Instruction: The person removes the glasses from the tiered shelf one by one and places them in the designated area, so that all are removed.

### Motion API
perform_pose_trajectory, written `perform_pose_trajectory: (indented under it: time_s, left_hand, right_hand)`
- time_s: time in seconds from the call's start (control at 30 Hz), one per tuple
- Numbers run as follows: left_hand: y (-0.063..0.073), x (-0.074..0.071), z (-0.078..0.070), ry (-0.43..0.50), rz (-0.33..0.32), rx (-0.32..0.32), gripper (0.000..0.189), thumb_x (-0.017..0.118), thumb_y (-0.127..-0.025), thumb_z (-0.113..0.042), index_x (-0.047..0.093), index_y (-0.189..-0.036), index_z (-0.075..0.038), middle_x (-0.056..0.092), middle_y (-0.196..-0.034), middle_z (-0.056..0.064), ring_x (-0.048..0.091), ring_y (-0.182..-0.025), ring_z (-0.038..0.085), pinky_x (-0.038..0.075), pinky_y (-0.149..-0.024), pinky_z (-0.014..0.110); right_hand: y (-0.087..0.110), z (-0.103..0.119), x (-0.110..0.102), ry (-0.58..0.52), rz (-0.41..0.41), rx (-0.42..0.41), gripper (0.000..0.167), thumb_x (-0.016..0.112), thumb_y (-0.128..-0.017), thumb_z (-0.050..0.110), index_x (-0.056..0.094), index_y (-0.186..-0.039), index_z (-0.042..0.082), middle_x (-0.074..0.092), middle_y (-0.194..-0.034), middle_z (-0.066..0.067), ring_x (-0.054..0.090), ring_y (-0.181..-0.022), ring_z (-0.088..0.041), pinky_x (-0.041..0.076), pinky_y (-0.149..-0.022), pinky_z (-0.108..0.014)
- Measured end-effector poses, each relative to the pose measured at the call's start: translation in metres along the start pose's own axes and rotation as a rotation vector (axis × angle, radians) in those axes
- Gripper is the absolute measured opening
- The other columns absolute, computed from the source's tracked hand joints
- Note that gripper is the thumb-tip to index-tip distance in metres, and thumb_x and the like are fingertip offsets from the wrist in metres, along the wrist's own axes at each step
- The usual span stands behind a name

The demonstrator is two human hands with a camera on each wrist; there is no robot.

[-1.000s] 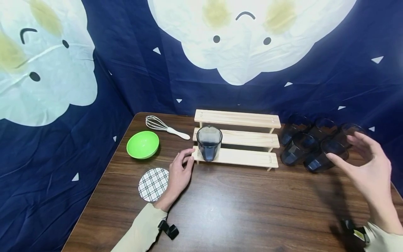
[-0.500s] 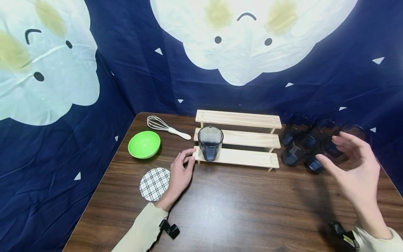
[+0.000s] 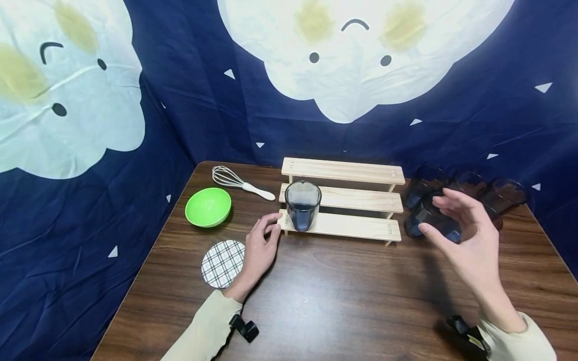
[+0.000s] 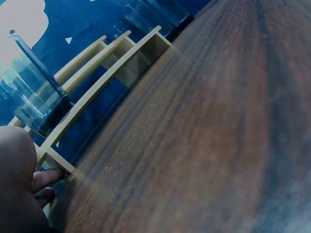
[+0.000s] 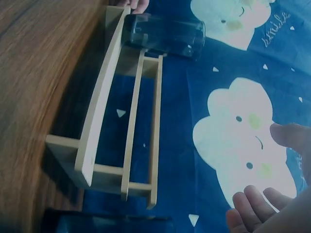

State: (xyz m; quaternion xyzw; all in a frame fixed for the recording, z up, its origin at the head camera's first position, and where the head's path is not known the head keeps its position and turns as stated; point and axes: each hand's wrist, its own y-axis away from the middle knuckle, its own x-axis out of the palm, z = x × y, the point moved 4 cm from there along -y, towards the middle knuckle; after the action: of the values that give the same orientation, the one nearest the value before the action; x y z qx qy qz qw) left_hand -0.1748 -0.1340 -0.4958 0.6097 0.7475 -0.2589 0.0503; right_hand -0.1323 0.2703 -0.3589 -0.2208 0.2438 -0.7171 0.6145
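Note:
A smoky blue glass (image 3: 302, 205) stands upright at the left end of the lowest step of a three-step wooden rack (image 3: 352, 228). My left hand (image 3: 259, 245) grips that step's left end, thumb and index finger at its corner; in the left wrist view its lower fingers (image 4: 47, 178) lie by the end leg. My right hand (image 3: 469, 245) hovers at the right, thumb and fingers spread apart, with nothing between them in the right wrist view. Behind it, partly hidden, more dark glasses (image 3: 422, 220) stand beside the rack.
A green bowl (image 3: 207, 208), a white whisk (image 3: 244, 184) and a round checked mat (image 3: 221, 265) lie on the left of the brown table (image 3: 343, 301). Dark blue cloth (image 3: 203, 115) with clouds hangs close behind and along the left.
My right hand has moved left from over the outer glasses towards the rack, its fingers still spread. My left hand and the glass on the rack have stayed in place.

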Motion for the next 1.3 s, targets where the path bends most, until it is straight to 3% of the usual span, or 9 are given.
perform_pose_trajectory:
  time_s: [0.13, 0.33, 0.43, 0.63, 0.8, 0.93, 1.03, 1.17, 1.3]
  left_hand:
    - [0.0, 0.001, 0.001, -0.004, -0.011, 0.025, 0.026, 0.069, -0.107, -0.012, 0.076, -0.132, -0.015, 0.082, -0.126, 0.011, 0.079, -0.117, 0.03, 0.051, -0.111, 0.057]
    - [0.0, 0.004, 0.012, -0.037, -0.039, 0.07, 0.025, 0.069, -0.108, -0.015, 0.076, -0.132, -0.019, 0.083, -0.122, 0.006, 0.08, -0.113, 0.022, 0.053, -0.105, 0.045]
    - [-0.001, 0.005, 0.014, -0.05, -0.033, 0.06, 0.025, 0.07, -0.108, -0.015, 0.076, -0.132, -0.02, 0.084, -0.121, 0.004, 0.08, -0.115, 0.019, 0.052, -0.106, 0.041]
    - [0.0, 0.002, 0.004, 0.001, -0.002, 0.004, 0.027, 0.07, -0.107, -0.01, 0.076, -0.133, -0.015, 0.082, -0.125, 0.011, 0.079, -0.117, 0.028, 0.053, -0.109, 0.056]
    - [0.0, 0.0, 0.001, -0.002, 0.012, -0.044, 0.027, 0.071, -0.107, -0.009, 0.076, -0.133, -0.015, 0.082, -0.123, 0.012, 0.076, -0.124, 0.029, 0.049, -0.114, 0.055]
    - [-0.001, 0.0, 0.001, -0.006, 0.014, -0.05, 0.028, 0.071, -0.107, -0.009, 0.076, -0.134, -0.016, 0.082, -0.125, 0.011, 0.076, -0.124, 0.028, 0.049, -0.115, 0.054]
    - [-0.001, 0.0, 0.0, -0.003, 0.019, -0.051, 0.028, 0.071, -0.107, -0.01, 0.075, -0.134, -0.015, 0.081, -0.13, 0.011, 0.077, -0.122, 0.028, 0.049, -0.115, 0.054]
    - [0.0, -0.001, -0.001, -0.001, 0.019, -0.05, 0.027, 0.071, -0.107, -0.01, 0.076, -0.133, -0.015, 0.081, -0.129, 0.011, 0.077, -0.123, 0.029, 0.049, -0.115, 0.055]
    - [0.0, -0.001, -0.001, -0.002, 0.016, -0.049, 0.027, 0.07, -0.108, -0.01, 0.076, -0.133, -0.015, 0.082, -0.127, 0.012, 0.077, -0.123, 0.029, 0.047, -0.118, 0.055]
  right_hand:
    - [-0.003, 0.002, 0.008, 0.006, 0.031, -0.015, 0.081, 0.071, -0.067, -0.04, 0.058, -0.144, -0.018, 0.078, -0.124, -0.011, 0.07, -0.117, -0.02, 0.049, -0.108, -0.024]
    - [-0.013, 0.01, 0.025, 0.074, 0.086, -0.002, 0.08, 0.076, -0.07, -0.037, 0.059, -0.145, -0.015, 0.077, -0.127, -0.01, 0.07, -0.117, -0.018, 0.049, -0.108, -0.024]
    - [-0.017, 0.014, 0.035, 0.089, 0.111, 0.0, 0.08, 0.077, -0.072, -0.035, 0.06, -0.146, -0.014, 0.077, -0.129, -0.009, 0.07, -0.119, -0.019, 0.049, -0.109, -0.025]
    - [-0.021, 0.017, 0.054, 0.147, 0.15, 0.007, 0.083, 0.081, -0.072, -0.032, 0.06, -0.149, -0.009, 0.075, -0.129, -0.016, 0.069, -0.12, -0.019, 0.049, -0.11, -0.026]
    - [-0.022, 0.018, 0.071, 0.216, 0.183, 0.033, 0.084, 0.085, -0.075, -0.026, 0.06, -0.152, -0.003, 0.073, -0.132, -0.015, 0.068, -0.121, -0.019, 0.049, -0.11, -0.025]
    - [-0.021, 0.018, 0.082, 0.222, 0.201, 0.086, 0.082, 0.087, -0.078, -0.02, 0.06, -0.153, 0.003, 0.073, -0.133, -0.009, 0.067, -0.122, -0.019, 0.053, -0.089, -0.018]
    - [-0.02, 0.016, 0.09, 0.194, 0.212, 0.118, 0.08, 0.088, -0.079, -0.019, 0.06, -0.151, 0.0, 0.073, -0.133, -0.006, 0.066, -0.122, -0.02, 0.052, -0.086, -0.019]
    - [-0.02, 0.012, 0.099, 0.188, 0.228, 0.111, 0.08, 0.089, -0.077, -0.019, 0.059, -0.149, -0.006, 0.072, -0.132, -0.008, 0.067, -0.122, -0.02, 0.049, -0.107, -0.024]
    - [-0.021, 0.007, 0.107, 0.203, 0.25, 0.119, 0.081, 0.091, -0.077, -0.015, 0.059, -0.151, -0.003, 0.071, -0.135, -0.013, 0.067, -0.124, -0.017, 0.048, -0.111, -0.025]
